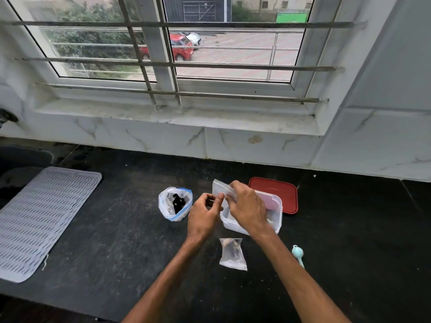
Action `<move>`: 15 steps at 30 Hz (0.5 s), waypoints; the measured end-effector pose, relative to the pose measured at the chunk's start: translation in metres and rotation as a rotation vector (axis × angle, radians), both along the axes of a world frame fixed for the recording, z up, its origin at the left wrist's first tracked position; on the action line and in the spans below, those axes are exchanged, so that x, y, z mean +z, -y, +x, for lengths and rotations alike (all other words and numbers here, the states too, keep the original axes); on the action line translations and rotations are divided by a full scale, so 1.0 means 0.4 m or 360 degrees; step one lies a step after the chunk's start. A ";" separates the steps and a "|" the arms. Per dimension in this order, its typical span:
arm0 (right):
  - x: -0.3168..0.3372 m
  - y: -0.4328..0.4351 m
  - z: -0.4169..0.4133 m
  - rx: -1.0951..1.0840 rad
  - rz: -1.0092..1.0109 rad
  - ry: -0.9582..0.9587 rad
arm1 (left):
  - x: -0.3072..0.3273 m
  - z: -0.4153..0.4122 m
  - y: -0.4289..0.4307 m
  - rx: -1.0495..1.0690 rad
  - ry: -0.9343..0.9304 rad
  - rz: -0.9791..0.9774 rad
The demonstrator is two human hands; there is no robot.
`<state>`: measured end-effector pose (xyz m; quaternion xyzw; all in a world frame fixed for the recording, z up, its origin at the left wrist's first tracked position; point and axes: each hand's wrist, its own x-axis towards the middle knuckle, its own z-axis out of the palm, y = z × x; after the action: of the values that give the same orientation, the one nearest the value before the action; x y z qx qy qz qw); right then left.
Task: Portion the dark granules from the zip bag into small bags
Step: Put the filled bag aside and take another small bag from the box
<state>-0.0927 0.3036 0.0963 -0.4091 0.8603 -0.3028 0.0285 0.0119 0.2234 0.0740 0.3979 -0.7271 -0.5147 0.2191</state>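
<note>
Small bags two: lying bag (pixel 232 254), held bag (pixel 218 188) pinched by left grip (pixel 203 215), right grip (pixel 247 206).

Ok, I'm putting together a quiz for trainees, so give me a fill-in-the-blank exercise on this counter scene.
1. The left hand and right hand both hold the small clear bag; the teal scoop lies to the ____ of the second small bag.
2. The lid behind the clear container is ____ in colour.
3. The zip bag of dark granules stands with its mouth ____.
Missing words: right; red; open.
</note>
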 end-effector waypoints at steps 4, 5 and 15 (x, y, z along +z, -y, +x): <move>-0.020 0.008 0.062 0.0128 0.0005 -0.0110 | 0.010 0.014 0.023 0.0069 -0.0056 0.0073; -0.026 0.011 0.070 0.0149 0.0004 -0.0113 | 0.009 0.020 0.029 0.0085 -0.0049 0.0052; -0.023 0.037 0.089 0.0236 -0.0067 0.0183 | 0.022 0.080 0.079 -0.0002 -0.0099 0.0009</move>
<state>-0.0570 0.2889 0.0873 -0.4542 0.8180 -0.3409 0.0916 0.0440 0.1917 0.0827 0.3819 -0.7188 -0.5290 0.2401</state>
